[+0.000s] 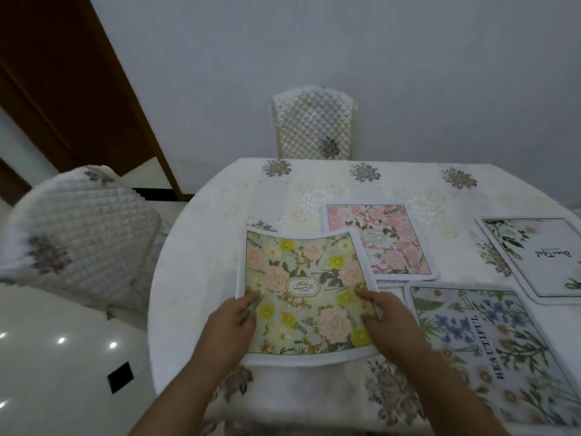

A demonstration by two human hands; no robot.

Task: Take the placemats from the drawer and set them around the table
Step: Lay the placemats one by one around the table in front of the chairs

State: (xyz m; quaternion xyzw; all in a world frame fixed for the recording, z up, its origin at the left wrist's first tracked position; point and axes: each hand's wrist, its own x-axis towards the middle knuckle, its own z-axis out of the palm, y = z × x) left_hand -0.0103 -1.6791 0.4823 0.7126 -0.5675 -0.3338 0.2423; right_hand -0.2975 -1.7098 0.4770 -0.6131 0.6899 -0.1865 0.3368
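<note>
Grip was two-handed: left hand (234, 319) and right hand (383, 316) each pinched a side edge of the green floral placemat (301, 294), held between them over the table's (195, 247) near-left part, long axis pointing away (far corner overlapping the pink placemat (393, 243)), neither hand nearer.

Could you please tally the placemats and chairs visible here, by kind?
Rectangular floral placemats: 4 (green-yellow placemat, pink placemat, blue placemat, white placemat)
Cream quilted chairs: 2 (far chair, left chair)
Total: 6
</note>
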